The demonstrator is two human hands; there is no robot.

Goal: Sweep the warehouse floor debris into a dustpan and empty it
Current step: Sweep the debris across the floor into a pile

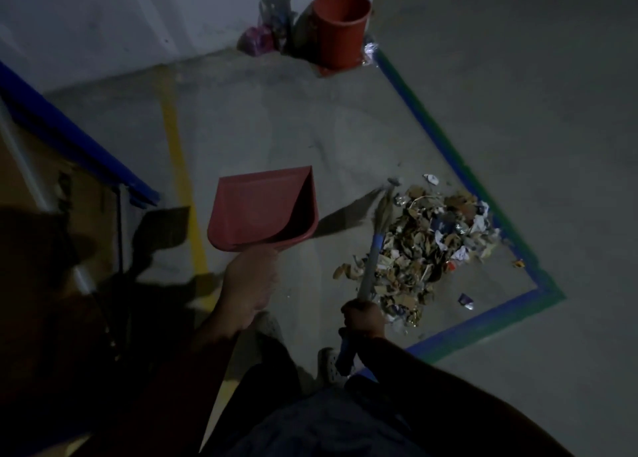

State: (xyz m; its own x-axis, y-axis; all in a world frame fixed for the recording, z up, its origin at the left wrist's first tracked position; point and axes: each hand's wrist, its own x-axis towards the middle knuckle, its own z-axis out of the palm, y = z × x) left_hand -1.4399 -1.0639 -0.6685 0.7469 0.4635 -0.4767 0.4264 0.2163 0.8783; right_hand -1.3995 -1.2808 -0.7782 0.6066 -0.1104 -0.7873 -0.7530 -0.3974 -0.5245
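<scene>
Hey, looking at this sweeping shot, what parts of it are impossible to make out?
- Head view: the red bucket shows no visible contents; its inside is too dim.
- The broom bristles are smeared by motion blur.
- The dustpan handle is hidden inside the left hand.
- The debris pile pieces are too small to identify individually.
- The lower left is lost in shadow.
- The right hand hides part of the broom handle.

The left hand (249, 285) grips a red dustpan (263, 209) above the floor while the right hand (364, 318) holds a blue-handled broom (374, 246), its bristles at the edge of the debris pile (428, 246) inside a blue tape corner (549, 292), with a red bucket (340, 28) by the wall.
</scene>
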